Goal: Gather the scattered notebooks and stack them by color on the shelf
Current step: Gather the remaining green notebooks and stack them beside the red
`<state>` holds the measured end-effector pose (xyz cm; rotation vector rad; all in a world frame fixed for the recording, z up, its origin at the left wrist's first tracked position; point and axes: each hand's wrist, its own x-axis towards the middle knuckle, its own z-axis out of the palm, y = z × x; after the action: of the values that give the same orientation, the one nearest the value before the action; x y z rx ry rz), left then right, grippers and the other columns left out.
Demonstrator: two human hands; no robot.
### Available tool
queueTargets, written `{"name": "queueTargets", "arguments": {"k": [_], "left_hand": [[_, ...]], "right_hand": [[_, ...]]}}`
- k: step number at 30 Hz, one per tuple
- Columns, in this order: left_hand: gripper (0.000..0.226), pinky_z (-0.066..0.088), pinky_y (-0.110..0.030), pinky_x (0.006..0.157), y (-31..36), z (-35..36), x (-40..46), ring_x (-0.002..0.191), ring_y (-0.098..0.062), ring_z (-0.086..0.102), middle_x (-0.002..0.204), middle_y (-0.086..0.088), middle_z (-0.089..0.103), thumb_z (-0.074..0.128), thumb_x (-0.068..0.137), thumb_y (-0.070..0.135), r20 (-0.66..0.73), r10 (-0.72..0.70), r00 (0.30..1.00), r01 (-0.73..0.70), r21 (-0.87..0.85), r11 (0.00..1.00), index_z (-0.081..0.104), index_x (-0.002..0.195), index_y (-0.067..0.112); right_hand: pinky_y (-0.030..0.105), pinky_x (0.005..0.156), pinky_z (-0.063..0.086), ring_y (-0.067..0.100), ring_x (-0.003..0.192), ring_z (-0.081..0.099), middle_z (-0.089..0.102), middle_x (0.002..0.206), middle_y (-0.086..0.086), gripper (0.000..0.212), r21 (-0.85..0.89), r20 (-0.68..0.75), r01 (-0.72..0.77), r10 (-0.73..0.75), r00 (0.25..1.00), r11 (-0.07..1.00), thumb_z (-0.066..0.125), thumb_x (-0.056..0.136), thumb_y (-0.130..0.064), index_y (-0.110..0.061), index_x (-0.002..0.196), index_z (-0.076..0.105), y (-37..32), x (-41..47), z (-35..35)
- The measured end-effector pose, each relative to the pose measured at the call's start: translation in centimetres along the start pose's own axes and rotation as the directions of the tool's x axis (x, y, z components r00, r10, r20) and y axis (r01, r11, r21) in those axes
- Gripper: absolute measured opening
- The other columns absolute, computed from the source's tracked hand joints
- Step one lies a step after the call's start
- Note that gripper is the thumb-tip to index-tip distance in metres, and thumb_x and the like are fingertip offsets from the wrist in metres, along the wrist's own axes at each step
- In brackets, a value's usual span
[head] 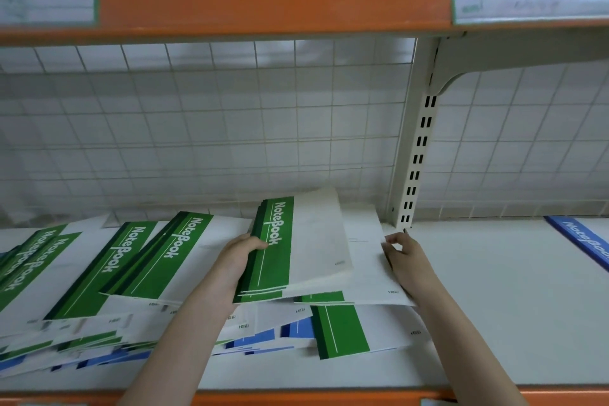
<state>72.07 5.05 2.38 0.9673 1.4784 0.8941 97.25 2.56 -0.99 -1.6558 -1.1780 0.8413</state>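
Your left hand (238, 262) gripped a small stack of green notebooks (296, 250) by its spine edge, thumb on top, at 12 o'clock over the scattered pile (138, 313). Your right hand (407, 260), at the stack's 3 o'clock, pinched the edge of a white sheet (369, 260) beneath. A blue notebook (583, 241) lay far right on the white shelf (494, 306), backed by wire mesh (214, 128).

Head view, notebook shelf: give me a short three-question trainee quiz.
1. True or false: the left hand holds a bundle of green notebooks.
2. What colour is the notebook at the far right of the shelf? A green, B blue, C red.
3. What does the right hand touch?

Key: 1 true. 2 B. 3 The right edge of a white-faced notebook lying under the held bundle.
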Motion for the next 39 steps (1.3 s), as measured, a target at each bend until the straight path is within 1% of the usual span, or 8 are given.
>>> {"name": "queueTargets", "arguments": {"k": [2,9,17,22,27,32,36,39], "left_hand": [[0.008,0.045,-0.02,0.039,-0.8,0.1,-0.7,0.055,-0.023,0.06,0.078,-0.014,0.062,0.049,0.092,0.003,-0.009,0.028,1.0,-0.028,-0.088,0.996,0.056,0.093,0.006],[0.042,0.053,-0.024,0.054,-2.6,0.2,-0.9,0.083,-0.015,0.068,0.1,-0.003,0.069,0.07,0.084,0.011,0.063,0.13,0.99,-0.122,-0.111,0.986,0.051,0.121,0.019],[0.034,0.053,-0.029,0.061,-2.5,-0.8,-1.0,0.084,-0.017,0.069,0.095,0.0,0.071,0.072,0.079,0.005,-0.024,0.21,0.977,-0.211,-0.11,0.971,0.057,0.105,0.02],[0.035,0.054,-0.031,0.059,-2.0,-2.4,-1.3,0.069,-0.025,0.071,0.084,-0.012,0.074,0.071,0.07,0.012,0.092,0.077,0.993,-0.041,-0.34,0.94,0.065,0.105,0.006],[0.04,0.058,-0.033,0.058,-1.2,-2.3,-1.7,0.071,-0.029,0.072,0.089,-0.017,0.073,0.07,0.066,0.015,0.202,0.084,0.976,0.032,-0.512,0.858,0.068,0.102,-0.002],[0.035,0.054,-0.029,0.057,-0.6,-0.6,-2.3,0.062,-0.026,0.068,0.077,-0.013,0.072,0.072,0.07,0.012,0.168,0.111,0.98,-0.045,-0.356,0.933,0.064,0.102,0.0],[0.023,0.051,-0.023,0.045,-1.4,0.5,-1.9,0.06,-0.018,0.07,0.077,-0.006,0.074,0.072,0.079,0.009,0.043,0.127,0.991,-0.114,-0.225,0.968,0.064,0.1,0.012],[0.029,0.052,-0.023,0.05,-2.0,1.2,-1.4,0.074,-0.019,0.07,0.089,-0.005,0.073,0.071,0.081,0.009,0.023,0.15,0.988,-0.145,-0.15,0.978,0.061,0.108,0.015]], "right_hand": [[0.022,0.055,0.039,0.019,0.07,0.052,0.057,0.091,0.008,0.016,0.002,0.008,0.002,-0.002,1.0,1.0,0.043,0.099,-0.009,-0.002,0.102,0.057,0.0,-0.3,0.5],[0.027,0.056,0.039,0.024,0.069,0.054,0.062,0.095,0.016,0.02,0.002,0.049,-0.025,0.025,0.998,1.0,0.043,0.099,-0.014,-0.001,0.106,0.056,-0.3,-0.8,0.9],[0.011,0.032,0.027,0.012,0.044,0.036,0.047,0.063,0.003,0.017,0.053,0.007,-0.051,0.051,0.999,0.997,0.04,0.097,-0.012,-0.005,0.102,0.055,0.0,-1.0,0.9],[0.018,0.045,0.036,0.016,0.061,0.046,0.055,0.083,0.004,0.017,0.036,-0.026,-0.026,0.027,0.999,0.999,0.043,0.098,-0.015,-0.008,0.107,0.056,-0.3,-0.8,1.0],[0.022,0.051,0.04,0.018,0.059,0.051,0.06,0.076,0.011,0.015,0.089,0.038,-0.006,0.003,0.999,0.996,0.045,0.095,-0.01,-0.003,0.098,0.058,-0.4,-1.5,1.2],[0.043,0.077,0.048,0.025,0.082,0.054,0.063,0.096,0.027,0.016,0.178,0.109,-0.018,-0.002,0.994,0.984,0.043,0.096,-0.002,0.005,0.099,0.057,-0.7,-1.5,1.3],[0.024,0.052,0.043,0.022,0.059,0.053,0.063,0.075,0.014,0.015,0.226,0.157,-0.067,0.032,0.987,0.972,0.043,0.099,-0.01,-0.003,0.093,0.055,-0.6,-1.7,1.5],[0.023,0.048,0.033,0.02,0.056,0.043,0.055,0.071,0.014,0.015,0.201,0.142,-0.058,0.029,0.989,0.978,0.041,0.1,-0.011,-0.002,0.096,0.053,-0.2,-1.6,1.8]]}}
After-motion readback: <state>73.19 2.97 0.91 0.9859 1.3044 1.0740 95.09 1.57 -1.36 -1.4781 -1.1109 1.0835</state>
